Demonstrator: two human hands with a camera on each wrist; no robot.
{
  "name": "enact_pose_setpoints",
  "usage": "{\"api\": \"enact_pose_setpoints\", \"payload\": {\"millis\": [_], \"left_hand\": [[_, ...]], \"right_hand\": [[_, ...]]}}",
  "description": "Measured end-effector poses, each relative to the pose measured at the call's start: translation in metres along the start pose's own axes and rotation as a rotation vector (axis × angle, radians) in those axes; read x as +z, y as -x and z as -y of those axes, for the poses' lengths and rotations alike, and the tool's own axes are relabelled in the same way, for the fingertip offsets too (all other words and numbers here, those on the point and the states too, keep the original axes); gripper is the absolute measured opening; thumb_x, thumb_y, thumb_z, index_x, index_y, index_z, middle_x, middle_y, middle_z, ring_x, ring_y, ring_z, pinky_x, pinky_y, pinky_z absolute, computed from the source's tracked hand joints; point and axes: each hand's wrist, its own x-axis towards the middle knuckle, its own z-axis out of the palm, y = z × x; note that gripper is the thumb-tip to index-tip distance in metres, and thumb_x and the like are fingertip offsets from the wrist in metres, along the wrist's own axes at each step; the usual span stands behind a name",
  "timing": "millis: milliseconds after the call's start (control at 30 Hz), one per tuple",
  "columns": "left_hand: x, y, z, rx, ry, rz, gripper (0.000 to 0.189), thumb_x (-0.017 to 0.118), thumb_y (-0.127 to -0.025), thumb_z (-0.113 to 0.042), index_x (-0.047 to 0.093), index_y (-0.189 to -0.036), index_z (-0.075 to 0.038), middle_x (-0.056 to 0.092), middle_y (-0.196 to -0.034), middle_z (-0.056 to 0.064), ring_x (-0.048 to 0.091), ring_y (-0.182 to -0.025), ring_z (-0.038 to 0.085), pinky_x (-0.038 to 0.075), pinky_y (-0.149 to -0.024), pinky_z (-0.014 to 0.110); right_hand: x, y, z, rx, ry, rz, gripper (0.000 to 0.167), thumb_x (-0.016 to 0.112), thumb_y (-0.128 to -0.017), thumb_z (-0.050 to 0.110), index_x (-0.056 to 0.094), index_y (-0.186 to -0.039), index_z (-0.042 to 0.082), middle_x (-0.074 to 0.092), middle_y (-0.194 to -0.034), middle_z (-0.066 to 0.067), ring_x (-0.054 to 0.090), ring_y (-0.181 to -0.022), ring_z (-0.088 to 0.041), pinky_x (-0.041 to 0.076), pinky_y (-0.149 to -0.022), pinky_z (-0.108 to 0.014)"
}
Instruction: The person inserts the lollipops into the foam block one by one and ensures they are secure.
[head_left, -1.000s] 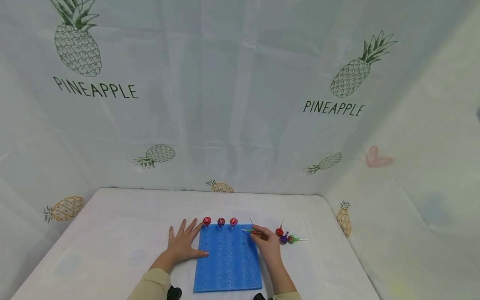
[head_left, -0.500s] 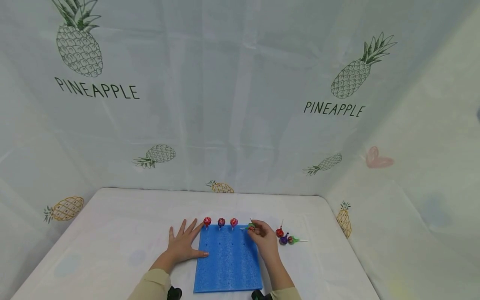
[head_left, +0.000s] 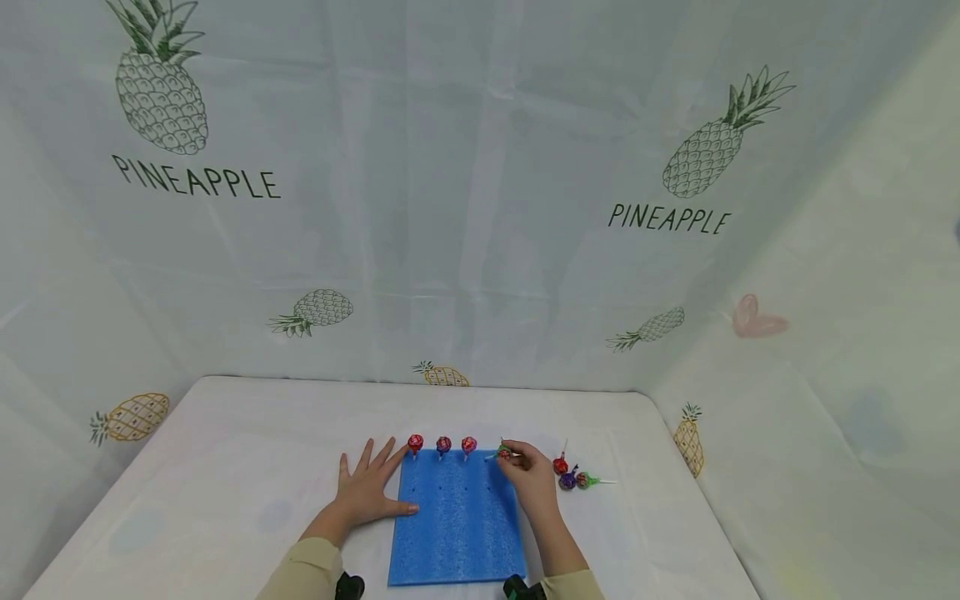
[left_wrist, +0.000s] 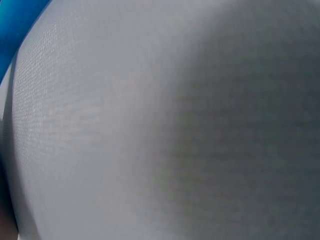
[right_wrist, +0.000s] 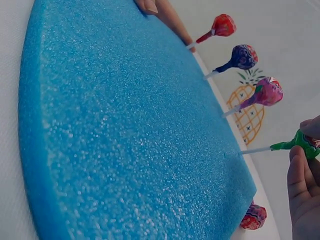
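Note:
My right hand (head_left: pixel 534 483) pinches a green-wrapped lollipop (right_wrist: pixel 306 145) by its candy head between thumb and fingers. In the right wrist view its white stick meets the blue foam board (right_wrist: pixel 135 120) near a corner. Three lollipops stand upright along the board's far edge: a red one (head_left: pixel 416 443), a dark blue one (head_left: pixel 444 445) and a pink one (head_left: pixel 468 444). My left hand (head_left: pixel 363 493) lies spread at the board's left side, thumb on the board. The left wrist view shows mostly white cloth, with a blue board corner (left_wrist: pixel 17 25).
Right of the board lie a red lollipop (head_left: pixel 560 466), a purple one (head_left: pixel 567 481) and a green one (head_left: pixel 585 480). Another wrapped lollipop (right_wrist: pixel 254 216) shows past the board's corner. Small holes dot the board. White cloth (head_left: pixel 247 467) covers the table.
My right hand has shifted slightly up and left, and the green lollipop in it has turned so its stick meets the board. My left hand has stayed put.

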Motion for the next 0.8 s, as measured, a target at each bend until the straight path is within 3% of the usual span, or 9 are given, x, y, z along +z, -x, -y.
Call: {"api": "enact_pose_setpoints", "payload": {"millis": [267, 567, 800], "left_hand": [[-0.008, 0.0, -0.007, -0.024, -0.005, 0.034, 0.111, 0.07, -0.064, -0.077, 0.039, -0.15, -0.015, 0.029, -0.157, 0.015, 0.011, -0.143, 0.049, -0.001, -0.102, 0.076], [-0.002, 0.0, 0.0, 0.012, 0.023, -0.009, 0.111, 0.068, -0.064, -0.079, 0.039, -0.149, -0.016, 0.031, -0.154, 0.018, 0.011, -0.142, 0.049, -0.007, -0.101, 0.076], [0.002, -0.001, 0.003, -0.012, 0.01, 0.021, 0.116, 0.062, -0.062, -0.086, 0.033, -0.153, -0.021, 0.025, -0.159, 0.011, 0.005, -0.145, 0.045, -0.01, -0.103, 0.073]], "right_hand": [[-0.001, -0.001, -0.001, -0.008, 0.013, 0.022, 0.031, 0.075, -0.085, 0.009, 0.07, -0.114, -0.001, 0.068, -0.092, -0.008, 0.061, -0.079, -0.017, 0.052, -0.064, -0.022], [0.004, -0.007, 0.0, -0.036, -0.027, 0.059, 0.035, 0.075, -0.084, 0.006, 0.067, -0.117, -0.004, 0.069, -0.098, -0.011, 0.063, -0.083, -0.016, 0.053, -0.067, -0.022], [0.008, -0.013, 0.0, -0.047, -0.003, 0.066, 0.032, 0.074, -0.086, 0.005, 0.066, -0.116, -0.002, 0.068, -0.098, -0.012, 0.06, -0.083, -0.019, 0.051, -0.064, -0.023]]}}
